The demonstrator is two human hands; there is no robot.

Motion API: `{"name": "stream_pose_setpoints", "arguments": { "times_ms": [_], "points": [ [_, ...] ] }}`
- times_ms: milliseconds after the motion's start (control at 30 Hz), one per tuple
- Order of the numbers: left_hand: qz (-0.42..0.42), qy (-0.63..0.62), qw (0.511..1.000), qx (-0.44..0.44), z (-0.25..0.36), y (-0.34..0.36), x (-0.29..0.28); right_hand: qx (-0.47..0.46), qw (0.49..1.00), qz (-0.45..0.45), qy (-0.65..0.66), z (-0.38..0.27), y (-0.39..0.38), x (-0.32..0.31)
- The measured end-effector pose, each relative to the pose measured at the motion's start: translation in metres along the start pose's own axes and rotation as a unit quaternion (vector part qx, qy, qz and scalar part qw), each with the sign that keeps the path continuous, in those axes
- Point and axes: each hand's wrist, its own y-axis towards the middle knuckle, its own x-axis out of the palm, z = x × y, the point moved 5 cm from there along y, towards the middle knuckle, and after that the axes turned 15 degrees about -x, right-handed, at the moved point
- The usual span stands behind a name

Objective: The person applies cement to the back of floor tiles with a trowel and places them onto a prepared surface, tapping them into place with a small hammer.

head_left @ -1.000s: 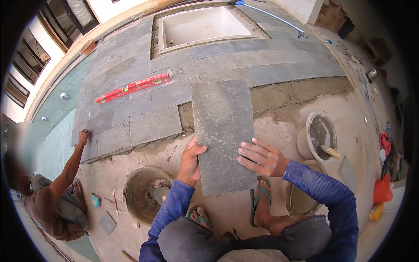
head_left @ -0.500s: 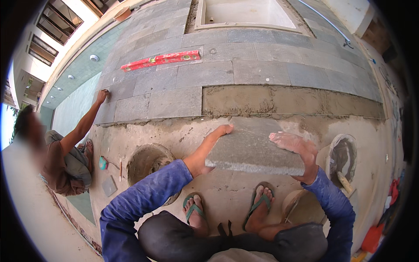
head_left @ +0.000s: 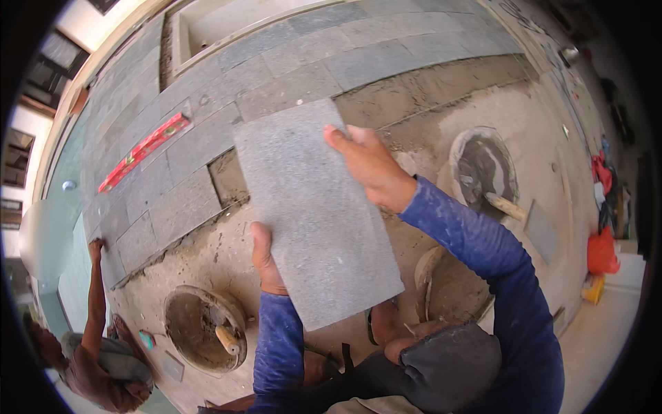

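A grey rectangular stone paving tile (head_left: 321,221) is raised in front of me, tilted so that its broad face shows. My left hand (head_left: 267,261) grips its lower left edge, the thumb showing and the other fingers hidden behind. At its upper right edge my right hand (head_left: 372,169) is closed round the stone. Beyond the tile lies a strip of wet mortar (head_left: 441,86), bordered by a row of laid grey tiles (head_left: 172,217). Part of that strip is hidden behind the raised tile.
A mortar bucket (head_left: 172,314) with a wooden-handled tool stands left, another bucket (head_left: 456,155) right, and a third container (head_left: 422,276) by my knee. A red spirit level (head_left: 145,152) rests on the paving. At the left a co-worker (head_left: 103,366) squats, one hand touching the paving edge.
The tile has turned from lying nearly flat, long side across, to standing lengthwise with its face toward me. My right hand has moved up and left; the view has swung right.
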Motion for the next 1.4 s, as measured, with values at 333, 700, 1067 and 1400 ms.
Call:
{"name": "stream_pose_setpoints", "arguments": {
  "times_ms": [333, 700, 1067, 1400],
  "points": [
    [0.079, -0.041, 0.991, 0.105, -0.005, -0.013, -0.089, -0.039, 0.707, 0.000, -0.706, -0.078, -0.078, -0.146],
    [0.114, -0.040, 0.992, 0.035, -0.030, 0.004, -0.112, 0.203, 0.499, -0.058, -0.840, 0.005, -0.212, -0.334],
    [0.101, -0.014, 0.991, 0.087, -0.015, 0.005, -0.092, 0.148, 0.420, -0.065, -0.893, -0.042, -0.187, -0.319],
    [0.181, 0.036, 0.972, 0.145, -0.009, -0.004, -0.081, 0.154, 0.540, -0.114, -0.820, -0.031, -0.212, -0.252]
  ]
}}
